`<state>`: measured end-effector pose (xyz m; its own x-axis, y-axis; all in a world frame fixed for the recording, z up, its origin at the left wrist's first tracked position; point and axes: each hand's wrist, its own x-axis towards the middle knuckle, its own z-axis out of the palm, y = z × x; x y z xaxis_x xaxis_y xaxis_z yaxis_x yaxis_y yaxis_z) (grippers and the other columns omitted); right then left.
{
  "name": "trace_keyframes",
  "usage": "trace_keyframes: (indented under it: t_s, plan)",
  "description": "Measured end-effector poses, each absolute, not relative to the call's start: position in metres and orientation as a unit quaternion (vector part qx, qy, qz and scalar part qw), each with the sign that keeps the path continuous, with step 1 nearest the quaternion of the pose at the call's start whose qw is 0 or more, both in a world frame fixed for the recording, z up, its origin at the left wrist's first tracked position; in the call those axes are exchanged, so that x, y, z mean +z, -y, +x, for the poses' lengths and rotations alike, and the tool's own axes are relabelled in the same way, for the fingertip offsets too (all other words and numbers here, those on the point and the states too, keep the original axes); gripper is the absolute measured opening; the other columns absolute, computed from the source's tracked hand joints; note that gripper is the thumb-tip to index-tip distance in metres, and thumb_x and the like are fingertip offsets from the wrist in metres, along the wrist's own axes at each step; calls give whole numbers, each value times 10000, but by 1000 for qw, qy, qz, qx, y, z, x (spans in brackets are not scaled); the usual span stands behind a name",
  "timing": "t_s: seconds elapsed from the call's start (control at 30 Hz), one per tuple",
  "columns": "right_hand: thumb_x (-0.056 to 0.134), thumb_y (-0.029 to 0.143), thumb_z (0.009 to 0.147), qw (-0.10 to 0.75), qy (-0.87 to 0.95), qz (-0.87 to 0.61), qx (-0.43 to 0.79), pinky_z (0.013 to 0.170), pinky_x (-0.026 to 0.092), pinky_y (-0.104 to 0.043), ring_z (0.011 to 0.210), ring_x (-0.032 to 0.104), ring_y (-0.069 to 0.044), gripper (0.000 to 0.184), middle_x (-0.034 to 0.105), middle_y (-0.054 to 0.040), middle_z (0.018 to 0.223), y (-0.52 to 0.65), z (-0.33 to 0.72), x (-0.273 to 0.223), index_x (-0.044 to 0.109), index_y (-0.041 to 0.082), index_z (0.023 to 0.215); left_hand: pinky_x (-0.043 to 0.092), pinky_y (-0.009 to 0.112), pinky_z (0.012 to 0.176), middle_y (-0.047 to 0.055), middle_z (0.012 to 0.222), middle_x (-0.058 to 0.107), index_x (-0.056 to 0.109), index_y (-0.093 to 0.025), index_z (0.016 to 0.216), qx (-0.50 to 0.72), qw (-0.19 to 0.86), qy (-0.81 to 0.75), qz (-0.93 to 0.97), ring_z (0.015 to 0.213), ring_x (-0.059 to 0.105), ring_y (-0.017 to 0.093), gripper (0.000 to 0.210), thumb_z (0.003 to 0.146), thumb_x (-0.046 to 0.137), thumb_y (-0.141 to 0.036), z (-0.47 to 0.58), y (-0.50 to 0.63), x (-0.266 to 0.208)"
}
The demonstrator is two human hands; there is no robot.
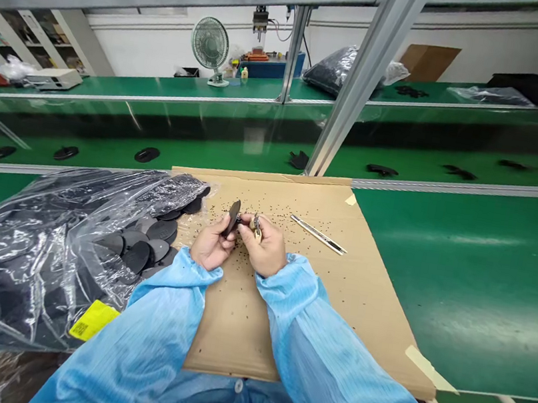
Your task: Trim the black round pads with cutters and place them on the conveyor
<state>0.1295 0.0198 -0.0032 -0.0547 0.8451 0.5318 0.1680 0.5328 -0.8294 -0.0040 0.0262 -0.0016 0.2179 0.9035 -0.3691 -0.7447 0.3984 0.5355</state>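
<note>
My left hand (210, 245) grips a black oval disc (233, 215) on edge, between thumb and fingers. Close against its right side, my right hand (266, 250) is closed around a small tool (257, 227) with metal and pale yellowish parts; its exact kind is hard to make out. Both hands are above a brown cardboard sheet (239, 332) strewn with tiny dark bits. To the left, a clear plastic bag (40, 241) spills similar black discs (162, 231) from its open end. A slim silver-and-black cutter-like tool (318, 234) lies to the right on the cardboard.
Behind the cardboard runs a green conveyor belt (236, 153) with several dark parts on it. A metal post (362, 81) rises at the cardboard's far edge. Tape (431, 368) holds the near right corner. A yellow label (94, 320) sits on the bag. Farther back stands a fan (210, 44).
</note>
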Motion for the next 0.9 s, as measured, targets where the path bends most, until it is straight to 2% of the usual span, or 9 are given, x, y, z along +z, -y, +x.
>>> trace_keyframes:
  t_s: [0.2, 0.43, 0.6, 0.73, 0.83, 0.9]
  plan:
    - [554, 258, 876, 572, 692, -383, 219, 763, 507, -302, 822, 630, -169, 108, 660, -51, 883, -20, 132, -2, 643, 207, 910, 305, 92, 318, 11, 695, 577, 601, -115, 935, 503, 808, -296, 78, 433, 417, 20, 122, 911, 487, -152, -3, -24, 1]
    - [525, 224, 885, 576, 707, -380, 155, 760, 514, -298, 831, 631, -168, 123, 667, -56, 887, -18, 131, -2, 640, 209, 925, 298, 97, 321, -9, 672, 561, 600, -101, 826, 515, 793, -303, 115, 417, 412, 7, 79, 855, 599, -175, 1, -19, 2]
    - [544, 268, 874, 595, 668, -397, 204, 751, 503, -292, 807, 628, -168, 134, 662, -58, 882, -18, 126, -2, 652, 196, 904, 356, 116, 367, -10, 673, 574, 604, -116, 845, 541, 768, -318, 125, 453, 455, 26, 80, 829, 634, -189, 5, -20, 1]
    - [561, 354, 853, 640, 560, -455, 265, 708, 476, -284, 739, 594, -161, 198, 640, -35, 798, -28, 129, -14, 643, 177, 890, 397, 149, 430, 5, 758, 617, 600, -157, 891, 593, 691, -375, 171, 545, 532, 59, 101, 818, 638, -215, 8, -20, -1]
    - [562, 423, 825, 666, 451, -510, 304, 623, 435, -260, 621, 520, -134, 263, 579, 6, 677, -41, 135, -28, 628, 169, 846, 377, 175, 447, 6, 968, 654, 572, -244, 1060, 626, 588, -454, 236, 666, 593, 97, 291, 784, 660, -225, 11, -22, 1]
    - [556, 451, 814, 676, 405, -523, 323, 604, 416, -255, 602, 495, -129, 290, 562, 13, 662, -47, 138, -34, 622, 169, 826, 390, 209, 466, 40, 1067, 655, 554, -243, 1141, 613, 511, -522, 303, 738, 621, 141, 392, 767, 668, -250, 11, -31, 9]
